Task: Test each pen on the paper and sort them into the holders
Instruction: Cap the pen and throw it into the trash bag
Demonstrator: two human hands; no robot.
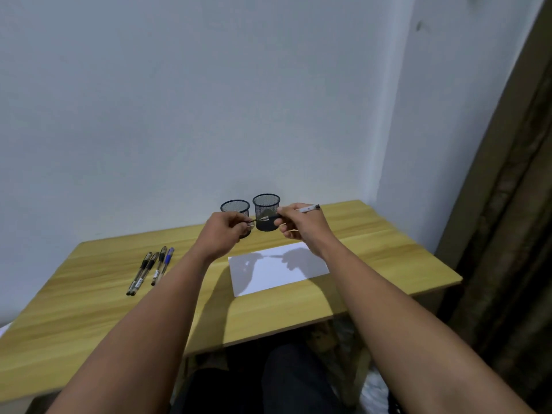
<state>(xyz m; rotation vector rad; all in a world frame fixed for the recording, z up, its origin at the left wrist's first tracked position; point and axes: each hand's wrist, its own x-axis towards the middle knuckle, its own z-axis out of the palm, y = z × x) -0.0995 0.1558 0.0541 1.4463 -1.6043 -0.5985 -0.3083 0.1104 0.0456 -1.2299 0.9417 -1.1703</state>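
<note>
Above the paper, right hand grips a pen; left hand pinches its blurred cap.

I'm looking at a light wooden table pushed into the corner of a plain pale wall, a brown curtain hanging down the right side, light from above casting sharp shadows on the tabletop, dark floor under it.

Left holder base hidden behind left hand; pen tip blurred.
</note>
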